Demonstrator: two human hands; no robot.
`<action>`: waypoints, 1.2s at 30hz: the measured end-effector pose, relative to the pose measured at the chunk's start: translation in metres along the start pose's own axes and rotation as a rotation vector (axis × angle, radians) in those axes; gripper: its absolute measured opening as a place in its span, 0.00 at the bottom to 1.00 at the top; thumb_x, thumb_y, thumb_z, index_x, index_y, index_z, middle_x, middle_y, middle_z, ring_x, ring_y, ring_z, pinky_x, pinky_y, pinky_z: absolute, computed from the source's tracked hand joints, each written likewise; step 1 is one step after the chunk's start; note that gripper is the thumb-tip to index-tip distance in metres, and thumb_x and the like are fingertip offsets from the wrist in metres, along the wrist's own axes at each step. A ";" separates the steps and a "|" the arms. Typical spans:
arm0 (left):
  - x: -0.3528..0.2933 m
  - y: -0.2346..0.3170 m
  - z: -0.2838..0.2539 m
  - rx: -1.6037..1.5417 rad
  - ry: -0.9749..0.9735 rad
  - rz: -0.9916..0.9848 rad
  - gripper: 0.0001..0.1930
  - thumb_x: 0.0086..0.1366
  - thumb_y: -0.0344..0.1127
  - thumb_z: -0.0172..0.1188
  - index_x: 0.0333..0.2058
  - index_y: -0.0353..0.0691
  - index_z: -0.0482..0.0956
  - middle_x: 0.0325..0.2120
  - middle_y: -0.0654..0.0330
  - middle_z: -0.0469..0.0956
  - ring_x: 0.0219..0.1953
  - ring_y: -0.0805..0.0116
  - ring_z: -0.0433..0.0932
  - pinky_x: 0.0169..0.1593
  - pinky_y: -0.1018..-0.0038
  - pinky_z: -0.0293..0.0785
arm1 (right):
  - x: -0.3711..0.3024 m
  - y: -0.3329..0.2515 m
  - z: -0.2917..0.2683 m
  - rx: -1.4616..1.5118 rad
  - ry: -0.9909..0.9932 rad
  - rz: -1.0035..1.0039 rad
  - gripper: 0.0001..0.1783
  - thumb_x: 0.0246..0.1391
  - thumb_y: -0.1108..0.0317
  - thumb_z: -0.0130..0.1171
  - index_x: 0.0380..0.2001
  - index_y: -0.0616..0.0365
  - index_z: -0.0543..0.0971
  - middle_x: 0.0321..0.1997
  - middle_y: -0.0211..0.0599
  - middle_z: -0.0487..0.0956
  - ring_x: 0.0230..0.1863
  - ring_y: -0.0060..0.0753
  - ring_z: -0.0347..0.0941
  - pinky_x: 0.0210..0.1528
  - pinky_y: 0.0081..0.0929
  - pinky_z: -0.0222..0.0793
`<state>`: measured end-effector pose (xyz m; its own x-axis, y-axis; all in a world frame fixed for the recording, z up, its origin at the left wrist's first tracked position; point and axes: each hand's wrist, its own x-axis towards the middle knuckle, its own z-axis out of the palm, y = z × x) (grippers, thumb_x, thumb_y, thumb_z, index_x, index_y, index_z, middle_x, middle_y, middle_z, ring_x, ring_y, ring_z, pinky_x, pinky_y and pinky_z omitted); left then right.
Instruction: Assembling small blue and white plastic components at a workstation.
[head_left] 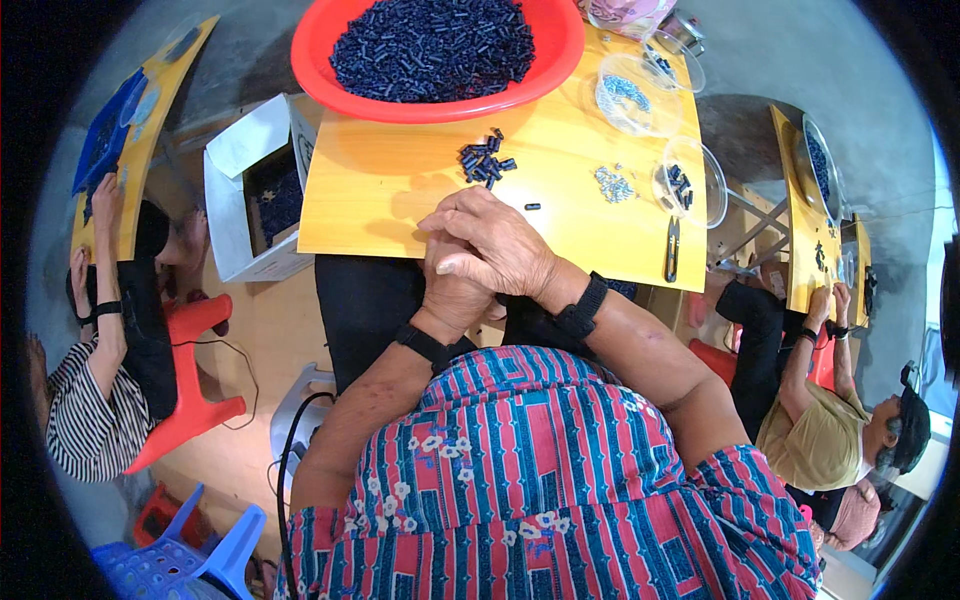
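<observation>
My right hand (492, 238) rests on top of my left hand (455, 297) at the near edge of the yellow table (370, 200). The right hand's fingers lie loosely across the left, with nothing seen in them. Most of the left hand's fingers are hidden underneath. Just beyond sits a small pile of short black cylindrical parts (482, 160). One single black part (532, 206) lies apart, right of my fingers. Farther right are a scatter of small silvery pieces (613, 184) and a pair of dark-handled snips (672, 250).
A red basin (430, 112) heaped with black parts fills the table's far side. Clear plastic bowls (640, 105) stand at the right. An open white carton (248, 150) is left of the table. Co-workers sit at tables on both sides; a blue stool (235, 545) stands lower left.
</observation>
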<state>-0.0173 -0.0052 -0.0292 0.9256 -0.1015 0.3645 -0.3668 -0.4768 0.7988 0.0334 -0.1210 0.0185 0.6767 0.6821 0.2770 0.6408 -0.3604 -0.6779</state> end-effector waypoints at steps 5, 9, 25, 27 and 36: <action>-0.003 0.001 0.000 0.036 0.003 0.003 0.18 0.56 0.37 0.65 0.43 0.35 0.74 0.43 0.48 0.73 0.47 0.52 0.73 0.50 0.61 0.69 | 0.001 -0.002 0.003 -0.024 0.031 -0.043 0.33 0.51 0.37 0.55 0.42 0.60 0.78 0.40 0.48 0.75 0.45 0.53 0.71 0.51 0.42 0.67; -0.006 0.006 0.000 0.056 0.000 0.014 0.18 0.55 0.37 0.65 0.43 0.36 0.75 0.43 0.49 0.74 0.48 0.52 0.73 0.51 0.60 0.68 | 0.001 0.001 0.004 -0.028 -0.022 -0.009 0.39 0.50 0.32 0.53 0.45 0.59 0.78 0.42 0.48 0.75 0.47 0.53 0.70 0.53 0.43 0.67; -0.009 -0.001 0.003 0.138 -0.008 0.053 0.18 0.53 0.38 0.65 0.42 0.40 0.78 0.42 0.53 0.76 0.49 0.51 0.72 0.53 0.59 0.66 | -0.003 -0.003 0.001 -0.054 0.013 -0.054 0.38 0.46 0.33 0.57 0.43 0.60 0.79 0.41 0.47 0.76 0.46 0.52 0.71 0.52 0.42 0.68; -0.010 0.001 0.001 0.141 -0.004 0.065 0.18 0.53 0.38 0.65 0.42 0.40 0.78 0.42 0.53 0.76 0.49 0.51 0.72 0.53 0.58 0.66 | -0.002 -0.001 0.001 -0.052 -0.024 -0.046 0.37 0.49 0.33 0.55 0.44 0.58 0.79 0.43 0.46 0.76 0.47 0.51 0.71 0.53 0.42 0.67; 0.014 0.007 -0.022 -0.023 -0.109 0.063 0.04 0.53 0.34 0.65 0.26 0.42 0.83 0.29 0.60 0.80 0.37 0.59 0.77 0.43 0.65 0.71 | -0.029 0.010 -0.032 0.609 0.410 0.434 0.19 0.66 0.60 0.48 0.49 0.63 0.79 0.46 0.34 0.79 0.48 0.27 0.73 0.55 0.28 0.67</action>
<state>-0.0085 0.0097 -0.0081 0.9050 -0.2251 0.3611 -0.4252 -0.4467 0.7872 0.0325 -0.1648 0.0255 0.9703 0.2362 0.0528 0.0667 -0.0512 -0.9965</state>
